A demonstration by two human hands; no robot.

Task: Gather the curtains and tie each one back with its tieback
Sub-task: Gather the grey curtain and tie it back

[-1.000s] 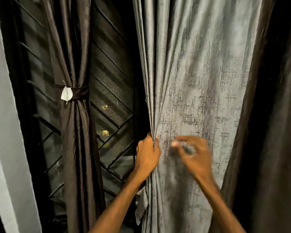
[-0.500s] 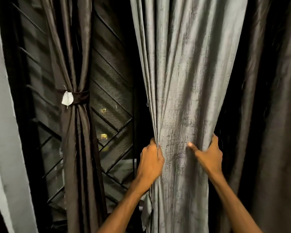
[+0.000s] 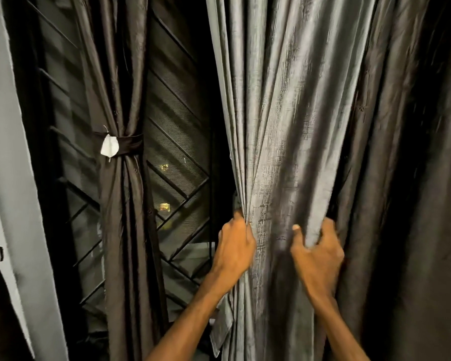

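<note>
Fingers of left hand [image 3: 236, 248] and right hand [image 3: 317, 259] clutch grey curtain [image 3: 292, 126] folds, fingertips buried in cloth.

A single head-worn, wide-angle view is given — no second view is offered. The scene is looked at from the person's own height, facing forward and slightly down toward a window grille [image 3: 177, 157]. The grey curtain [image 3: 284, 126] is seen from close range, filling the centre and right, and both forearms are seen entering from the lower edge — straight lines are bowed at the borders.
</note>
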